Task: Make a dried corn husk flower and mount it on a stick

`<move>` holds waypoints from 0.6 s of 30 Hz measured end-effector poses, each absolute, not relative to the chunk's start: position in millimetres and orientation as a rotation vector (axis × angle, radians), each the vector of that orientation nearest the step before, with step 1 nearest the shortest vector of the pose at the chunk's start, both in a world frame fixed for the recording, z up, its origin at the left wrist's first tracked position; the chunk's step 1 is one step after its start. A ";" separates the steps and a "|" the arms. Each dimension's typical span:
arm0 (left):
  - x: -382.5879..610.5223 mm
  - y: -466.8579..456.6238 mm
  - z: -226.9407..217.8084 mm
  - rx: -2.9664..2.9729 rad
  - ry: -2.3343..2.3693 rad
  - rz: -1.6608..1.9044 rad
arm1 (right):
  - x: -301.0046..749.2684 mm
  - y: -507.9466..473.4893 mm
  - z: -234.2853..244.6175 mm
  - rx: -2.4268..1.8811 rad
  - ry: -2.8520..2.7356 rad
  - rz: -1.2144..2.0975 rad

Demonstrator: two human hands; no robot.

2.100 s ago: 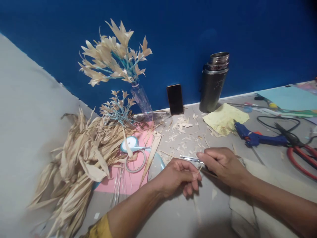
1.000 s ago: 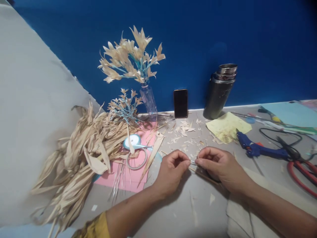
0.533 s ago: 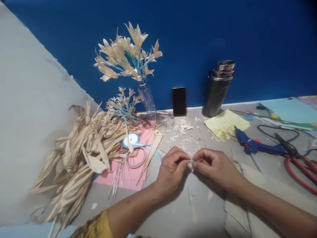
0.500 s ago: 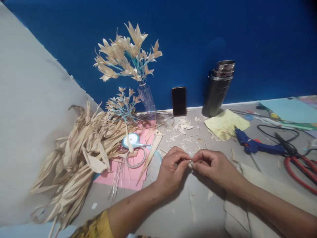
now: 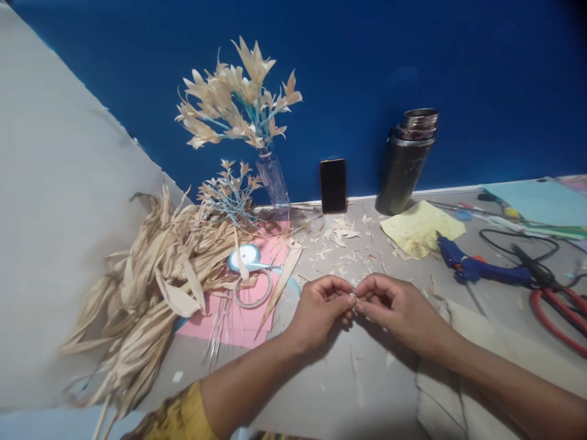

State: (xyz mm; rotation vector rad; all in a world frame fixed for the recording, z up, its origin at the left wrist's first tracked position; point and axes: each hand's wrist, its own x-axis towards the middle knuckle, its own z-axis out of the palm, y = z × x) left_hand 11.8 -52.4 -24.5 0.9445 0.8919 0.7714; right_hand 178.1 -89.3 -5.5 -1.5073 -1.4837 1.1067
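My left hand [image 5: 321, 308] and my right hand [image 5: 398, 307] meet fingertip to fingertip above the grey table [image 5: 367, 391]. Both are closed in a pinch on a tiny pale piece [image 5: 353, 296] between them, too small to name. Pale husk trimmings [image 5: 342, 235] lie scattered on the table just beyond my hands. A long dry husk strip [image 5: 279, 284] lies on the pink paper [image 5: 238, 321] to the left of my left hand.
A heap of dry husks [image 5: 151, 287] fills the left. Behind stand a bottle of husk flowers [image 5: 243, 110], a smaller blue sprig [image 5: 229, 192], a phone [image 5: 332, 185] and a steel flask [image 5: 406, 160]. Yellow paper [image 5: 419, 227], blue glue gun [image 5: 477, 266] and red scissors [image 5: 557, 308] lie right.
My hands have drawn together from apart until the fingertips touch. The thin metal piece seen in the right hand earlier no longer shows. The view shifted slightly.
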 end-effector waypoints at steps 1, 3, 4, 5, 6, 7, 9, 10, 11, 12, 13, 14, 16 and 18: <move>11.5 -51.8 -25.1 0.938 0.890 0.773 | 178.3 -89.1 -5.5 -1.489 -1.456 1.134; 11.0 -51.1 -25.5 0.915 0.896 0.774 | 179.2 -88.5 -6.0 -1.467 -1.413 1.162; 10.9 -51.1 -25.1 0.900 0.899 0.776 | 179.8 -88.2 -6.4 -1.473 -1.410 1.151; 10.9 -51.5 -24.4 0.892 0.902 0.789 | 180.5 -87.8 -6.9 -1.488 -1.421 1.127; 10.9 -52.1 -23.3 0.897 0.906 0.814 | 181.2 -87.6 -7.4 -1.507 -1.441 1.100; 10.9 -52.9 -22.1 0.922 0.914 0.845 | 181.9 -87.3 -7.8 -1.525 -1.463 1.076; 10.5 -55.0 -19.2 1.038 0.940 0.911 | 183.0 -86.8 -8.3 -1.534 -1.498 1.060; 10.2 -56.0 -18.0 1.121 0.952 0.940 | 183.3 -86.6 -8.3 -1.524 -1.506 1.067; 10.0 -56.9 -17.0 1.204 0.961 0.963 | 183.5 -86.4 -8.3 -1.511 -1.509 1.080; 9.8 -57.5 -16.3 1.274 0.968 0.980 | 183.4 -86.3 -8.4 -1.500 -1.508 1.095; 9.8 -58.0 -15.9 1.319 0.973 0.996 | 183.2 -86.3 -8.5 -1.492 -1.504 1.108; 10.0 -58.2 -15.8 1.336 0.977 1.011 | 182.7 -86.4 -8.7 -1.491 -1.496 1.120; 11.0 -58.2 -16.1 1.292 0.986 1.019 | 181.5 -87.1 -9.3 -1.502 -1.471 1.141; 12.3 -57.9 -16.5 1.204 0.994 0.999 | 180.1 -88.1 -9.8 -1.513 -1.450 1.153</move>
